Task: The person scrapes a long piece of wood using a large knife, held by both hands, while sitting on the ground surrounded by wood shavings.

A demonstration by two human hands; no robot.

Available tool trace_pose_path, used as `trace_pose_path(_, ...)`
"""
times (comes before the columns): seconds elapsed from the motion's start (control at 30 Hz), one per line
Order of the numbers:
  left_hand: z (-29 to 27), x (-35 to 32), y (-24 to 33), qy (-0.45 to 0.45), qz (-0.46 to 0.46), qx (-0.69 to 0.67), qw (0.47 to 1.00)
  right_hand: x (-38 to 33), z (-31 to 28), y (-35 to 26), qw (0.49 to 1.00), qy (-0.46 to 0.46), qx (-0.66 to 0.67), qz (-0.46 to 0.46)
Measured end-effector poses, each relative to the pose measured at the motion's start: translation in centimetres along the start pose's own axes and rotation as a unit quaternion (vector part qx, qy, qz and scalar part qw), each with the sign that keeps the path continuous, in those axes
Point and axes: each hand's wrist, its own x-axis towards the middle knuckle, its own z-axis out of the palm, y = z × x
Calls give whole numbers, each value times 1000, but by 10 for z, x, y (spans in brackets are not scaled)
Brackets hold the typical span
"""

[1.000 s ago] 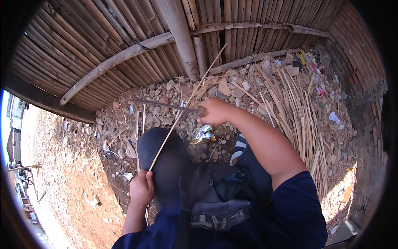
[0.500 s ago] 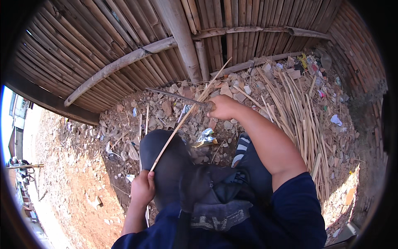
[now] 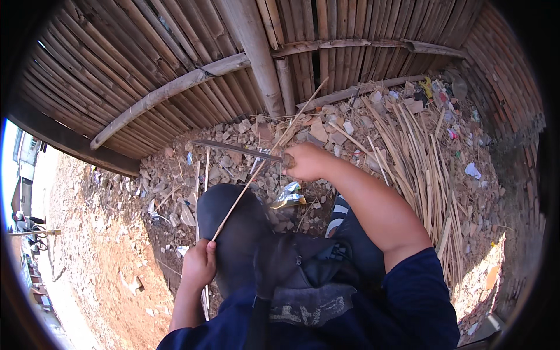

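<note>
My left hand [image 3: 199, 262] is closed around the near end of a thin bamboo strip [image 3: 232, 209]. The strip slants up and away over my left knee, its far end near the bamboo wall. My right hand [image 3: 307, 161] grips the handle of a long-bladed knife [image 3: 233, 149], its blade pointing left. Blade and strip cross just left of that hand; whether they touch I cannot tell. Pale shavings hang along the strip's far part.
A pile of split bamboo strips [image 3: 423, 181] lies to the right. Beyond my hands stands a bamboo wall [image 3: 192, 64] with a thick post [image 3: 256, 58]. Stones and litter cover the ground, including a shiny wrapper [image 3: 288, 195]. A brick wall [image 3: 507, 76] rises at far right.
My right hand and the knife have moved a little left and nearer to me along the strip, and the blade's flat shows more. My left hand has barely moved.
</note>
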Motion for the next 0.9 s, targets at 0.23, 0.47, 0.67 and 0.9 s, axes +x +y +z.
trace_pose_path(0.23,2,5,-7,-12,3,-12,1000,10,-4,29,999,39,-5,8)
trace_pose_path(0.47,10,-5,5,29,-29,72,997,-2,-15,4,999,7,-18,40)
trace_pose_path(0.67,11,-6,11,23,-38,87,995,-2,-26,23,998,-8,-26,52)
trace_pose_path(0.9,9,-4,1,26,-12,68,997,-4,-13,-4,997,-53,-43,22)
